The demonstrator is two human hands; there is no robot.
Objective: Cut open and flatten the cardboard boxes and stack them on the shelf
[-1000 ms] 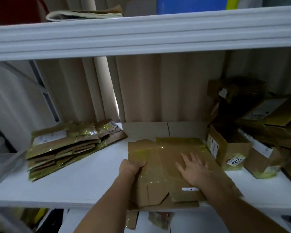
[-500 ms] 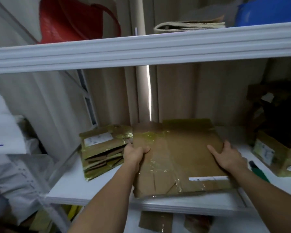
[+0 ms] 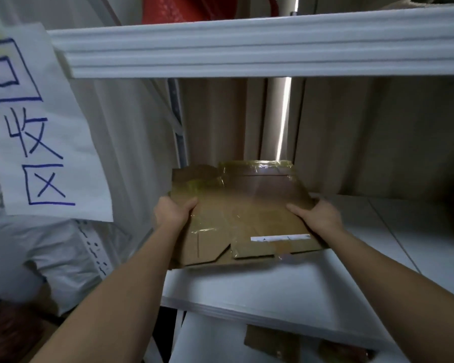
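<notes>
One flattened cardboard box [image 3: 247,213], formerly flat mid-shelf, now sits lifted at the left end of the shelf [image 3: 286,284], long axis running away from the viewer. Left hand [image 3: 172,212] and right hand [image 3: 316,214] grip its side edges.

Flattened cardboard box [image 3: 247,213] at left end of shelf [image 3: 286,279], its near-left corner past the shelf edge. Left hand [image 3: 172,213] on box's left edge, right hand [image 3: 317,214] on right edge. Upper shelf [image 3: 247,48] overhead. Paper sign [image 3: 40,132] hangs left of the shelving. Cardboard scraps [image 3: 270,344] on level below, under shelf front.
</notes>
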